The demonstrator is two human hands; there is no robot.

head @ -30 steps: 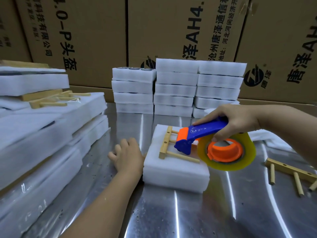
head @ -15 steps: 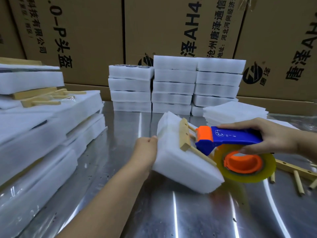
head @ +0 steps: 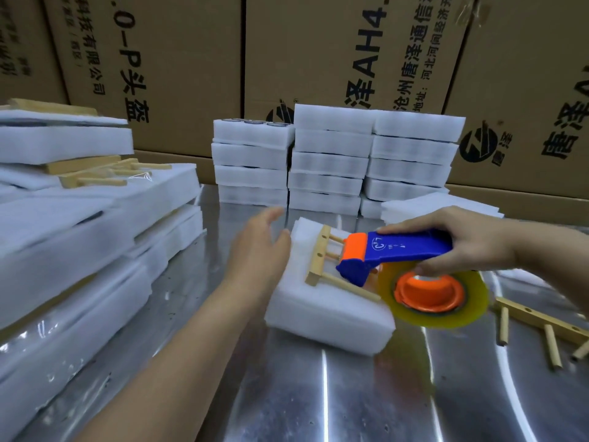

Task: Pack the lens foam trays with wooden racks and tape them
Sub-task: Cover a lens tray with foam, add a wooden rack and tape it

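Right hand (head: 471, 244) in a firm grip on tape dispenser (head: 404, 250) atop wooden rack (head: 318, 256) — left hand (head: 255, 250) slack-fingered, empty.

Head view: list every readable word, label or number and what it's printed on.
"0-P头盔", "有限公司": left carton, rotated, cut off at the frame's top.
"泽AH4.", "沧州唐泽通信", "河北河间经济开": middle carton, rotated, cut off.
"唐泽": right carton, beside its round logo.
"C" mark: tape dispenser handle; the print under it is too small to read.
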